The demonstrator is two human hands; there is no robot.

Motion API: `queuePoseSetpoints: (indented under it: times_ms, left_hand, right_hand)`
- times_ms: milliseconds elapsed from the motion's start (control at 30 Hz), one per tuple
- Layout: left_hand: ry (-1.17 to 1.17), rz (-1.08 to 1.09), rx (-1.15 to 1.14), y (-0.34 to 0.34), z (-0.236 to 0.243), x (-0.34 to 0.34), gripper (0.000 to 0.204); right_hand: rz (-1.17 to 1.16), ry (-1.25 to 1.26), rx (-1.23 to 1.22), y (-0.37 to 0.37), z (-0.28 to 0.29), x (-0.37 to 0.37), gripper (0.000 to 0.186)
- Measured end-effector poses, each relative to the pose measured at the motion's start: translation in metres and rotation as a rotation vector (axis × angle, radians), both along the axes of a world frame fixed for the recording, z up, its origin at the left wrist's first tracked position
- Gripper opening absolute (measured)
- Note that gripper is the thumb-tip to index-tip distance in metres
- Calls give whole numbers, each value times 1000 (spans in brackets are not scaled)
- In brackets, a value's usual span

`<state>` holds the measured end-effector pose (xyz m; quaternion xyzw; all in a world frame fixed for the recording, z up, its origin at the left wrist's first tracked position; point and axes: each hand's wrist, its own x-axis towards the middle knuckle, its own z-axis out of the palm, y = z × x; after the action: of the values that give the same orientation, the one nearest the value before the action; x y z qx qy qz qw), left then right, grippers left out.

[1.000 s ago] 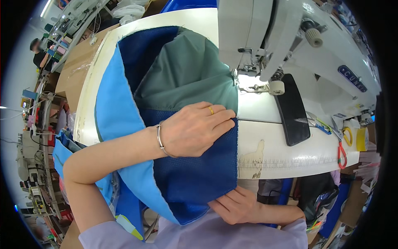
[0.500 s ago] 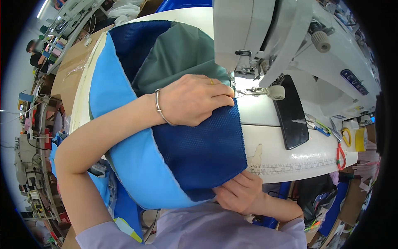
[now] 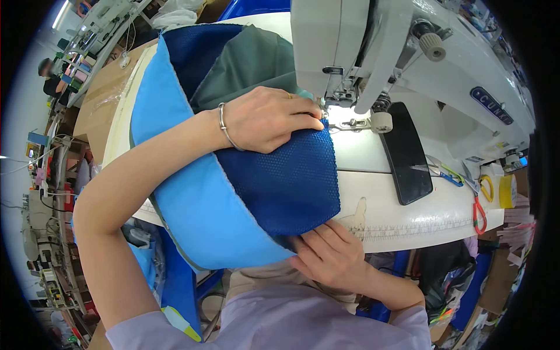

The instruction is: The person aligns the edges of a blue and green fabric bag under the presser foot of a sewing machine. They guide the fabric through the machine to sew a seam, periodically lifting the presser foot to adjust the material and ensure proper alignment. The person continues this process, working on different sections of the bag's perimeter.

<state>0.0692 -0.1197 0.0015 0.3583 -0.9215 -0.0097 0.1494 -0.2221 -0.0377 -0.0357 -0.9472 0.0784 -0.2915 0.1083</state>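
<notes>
A sewn piece of cloth lies under the sewing machine (image 3: 329,35), with a navy mesh panel (image 3: 286,186), a light blue panel (image 3: 204,219) and a grey-green panel (image 3: 256,61). Beside the presser foot (image 3: 325,111), my left hand (image 3: 271,119) presses the mesh down, its fingers bent together at the edge. A silver bangle circles that wrist. Closer to my body, my right hand (image 3: 329,254) pinches the near end of the mesh panel at the table's front edge; some fingertips are hidden by cloth. The needle tip is too small to make out.
On the white machine table (image 3: 402,227), a black phone (image 3: 408,154) lies right of the presser foot. Farther right are small scissors (image 3: 449,175), red-handled scissors (image 3: 479,216) and a yellow tape roll (image 3: 507,191). A measuring tape strip (image 3: 420,234) runs along the front edge.
The cloth has advanced away from me along the presser foot, its near corner now farther up the table. Both hands have moved with it, keeping hold.
</notes>
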Motion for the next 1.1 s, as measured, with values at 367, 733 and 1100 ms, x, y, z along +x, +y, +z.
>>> queuePoseSetpoints:
  times_ms: [367, 733, 1100]
  left_hand:
    - [-144, 223, 308, 124, 52, -73, 66]
    - [-109, 139, -408, 110, 16, -86, 42]
    - [14, 273, 129, 152, 27, -77, 54]
  right_hand:
    - [-1, -118, 29, 3, -7, 2, 31]
    - [70, -139, -30, 25, -4, 8, 33]
    - [58, -68, -61, 32, -1, -23, 24]
